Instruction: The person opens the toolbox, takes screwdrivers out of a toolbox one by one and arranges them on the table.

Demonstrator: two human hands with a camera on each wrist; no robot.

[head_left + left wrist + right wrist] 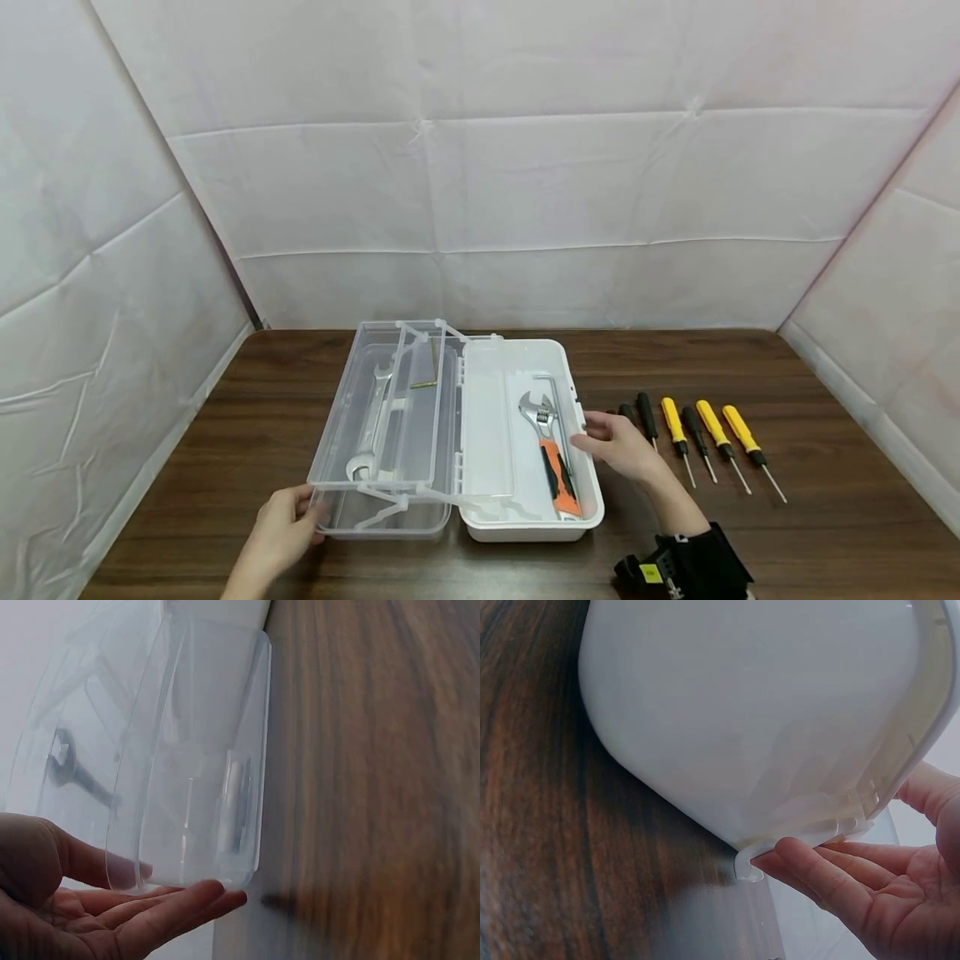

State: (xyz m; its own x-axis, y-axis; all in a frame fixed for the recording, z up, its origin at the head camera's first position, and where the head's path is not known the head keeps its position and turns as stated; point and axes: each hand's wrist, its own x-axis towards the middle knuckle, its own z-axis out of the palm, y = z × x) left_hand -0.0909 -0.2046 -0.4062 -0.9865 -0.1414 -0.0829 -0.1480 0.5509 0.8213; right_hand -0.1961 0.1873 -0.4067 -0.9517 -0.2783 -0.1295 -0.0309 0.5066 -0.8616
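Note:
A white toolbox (487, 533) stands with its clear lid (420, 523) folded out to the left, a clear tray (322, 467) over the lid. My left hand (279, 525) grips the clear plastic at its front left corner, thumb above and fingers below. With the thumb over the rim and fingers outside near the clear latch (802, 834), my right hand (621, 446) holds the box's right wall. Inside the box lie an orange-and-black adjustable wrench (555, 467) and a silver hex key (558, 408). The tray holds a wrench (371, 421) and a brass-coloured hex key (425, 384).
Right of the box, several screwdrivers lie in a row on the dark wooden table (187, 517), some with yellow handles (711, 421) and some with black ones (646, 415). White arms (386, 497) link tray and box. White sheeting (525, 183) encloses the table's back and sides.

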